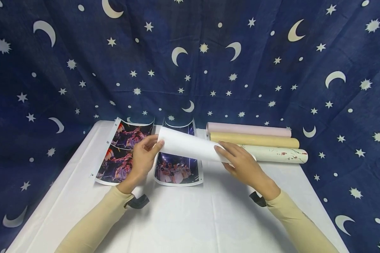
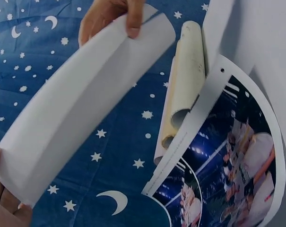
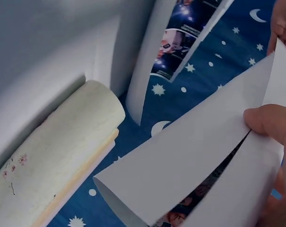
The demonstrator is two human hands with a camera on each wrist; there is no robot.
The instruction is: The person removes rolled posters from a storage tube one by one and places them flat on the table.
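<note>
A printed photo sheet (image 1: 190, 144), curled lengthwise with its white back outward, is held in the air between both hands. At its left end the left hand (image 1: 144, 154) pinches it, thumb on the near side. The right hand (image 1: 244, 166) grips the other end, fingers laid over the white back. In the right wrist view the right thumb (image 3: 268, 122) lies beside the long gap where the sheet's edges come close, and a strip of dark colour print shows inside. Beneath the held sheet, a photo sheet (image 1: 177, 170) with a group of people curls up from the table.
Another photo sheet (image 1: 114, 167) with red and purple pictures lies farther left. At the back right three rolls lie side by side: pink (image 1: 250, 129), yellow (image 1: 256, 140) and cream floral (image 1: 280, 154). A white cloth covers the table (image 1: 190, 221); a starry blue curtain (image 1: 209, 63) hangs behind it.
</note>
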